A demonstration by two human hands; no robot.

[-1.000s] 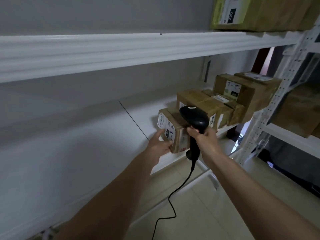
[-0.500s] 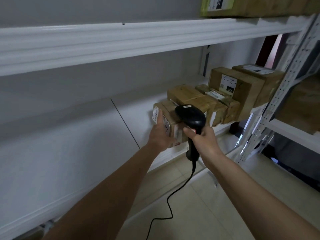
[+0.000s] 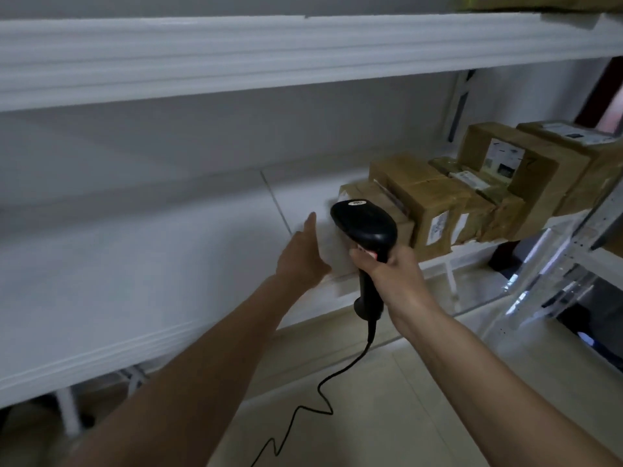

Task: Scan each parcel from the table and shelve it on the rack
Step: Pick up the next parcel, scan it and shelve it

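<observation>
A small brown cardboard parcel (image 3: 374,200) sits on the white rack shelf (image 3: 151,291), leftmost in a row of parcels. My left hand (image 3: 303,256) lies flat with straight fingers against the parcel's left side, where the frame is washed out white. My right hand (image 3: 392,274) grips the handle of a black barcode scanner (image 3: 365,227), whose head stands in front of the parcel and hides part of it. The scanner's cord (image 3: 323,396) hangs down toward the floor.
More taped brown parcels (image 3: 428,203) fill the shelf to the right, the tallest (image 3: 512,170) at the back. An upper shelf beam (image 3: 236,55) runs overhead. A perforated white upright (image 3: 553,274) stands at right. Tiled floor (image 3: 404,399) lies below.
My left hand has slid from the parcel's labelled front to its left side, fingers now straight. The view has moved closer, and the scanner has stayed in my right hand.
</observation>
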